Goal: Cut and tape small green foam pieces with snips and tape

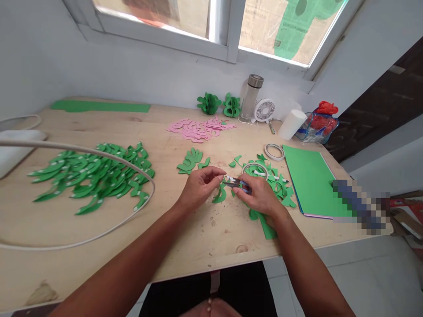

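Note:
My right hand [259,196] is closed around a pair of scissors [245,186], whose blades point left toward my other hand. With its fingertips pinched, my left hand [201,187] holds a short strip of white tape [230,178] at the blades. A curved green paper piece [219,194] shows just below these fingers; whether they also grip it I cannot tell. Beside my right hand lie green paper scraps [287,193], a white pen [272,176] and a tape roll [256,165], partly covered. Cut green shapes [191,160] rest beyond my left hand.
Many green paper pieces with white tape bits [99,171] form a pile at left, crossed by a pale cable [145,171]. Pink cutouts [201,129], green paper ornaments [209,104], a bottle [250,99] and a fan [265,110] stand behind. Green sheets [310,180] lie right.

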Demonstrator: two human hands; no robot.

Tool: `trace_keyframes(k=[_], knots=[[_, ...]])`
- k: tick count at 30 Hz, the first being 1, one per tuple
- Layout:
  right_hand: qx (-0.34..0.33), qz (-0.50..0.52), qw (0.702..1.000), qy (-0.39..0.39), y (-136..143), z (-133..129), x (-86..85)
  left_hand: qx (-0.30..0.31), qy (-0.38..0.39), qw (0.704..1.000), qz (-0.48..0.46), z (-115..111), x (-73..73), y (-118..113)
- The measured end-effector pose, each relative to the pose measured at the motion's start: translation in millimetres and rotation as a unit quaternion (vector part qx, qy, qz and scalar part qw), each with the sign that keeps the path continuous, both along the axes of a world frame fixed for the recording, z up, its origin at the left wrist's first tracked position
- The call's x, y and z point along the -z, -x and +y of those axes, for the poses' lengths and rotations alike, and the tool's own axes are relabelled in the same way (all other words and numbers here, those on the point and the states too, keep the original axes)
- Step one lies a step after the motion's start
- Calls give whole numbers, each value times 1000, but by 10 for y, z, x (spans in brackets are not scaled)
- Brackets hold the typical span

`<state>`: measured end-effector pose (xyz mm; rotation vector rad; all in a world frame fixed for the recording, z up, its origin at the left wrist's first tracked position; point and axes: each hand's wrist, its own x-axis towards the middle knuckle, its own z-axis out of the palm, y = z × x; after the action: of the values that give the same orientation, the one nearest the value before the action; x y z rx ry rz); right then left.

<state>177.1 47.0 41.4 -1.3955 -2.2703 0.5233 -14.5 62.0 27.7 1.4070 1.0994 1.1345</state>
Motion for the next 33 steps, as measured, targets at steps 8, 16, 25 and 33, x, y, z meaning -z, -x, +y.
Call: trace_keyframes(k=[8, 16, 25, 33], knots=[[-11, 3, 1000, 12, 9, -11, -8, 13, -1, 1000, 0, -24, -46, -10], [-16, -5, 1000, 9, 8, -12, -6, 13, -28, 999, 22, -30, -30, -14], [-18, -11, 1000, 8, 18, -8, 4, 3, -84, 993, 82, -21, 26, -11], [2, -12, 1000, 2, 21, -2, 5, -8, -123, 990, 67, -33, -6, -31]])
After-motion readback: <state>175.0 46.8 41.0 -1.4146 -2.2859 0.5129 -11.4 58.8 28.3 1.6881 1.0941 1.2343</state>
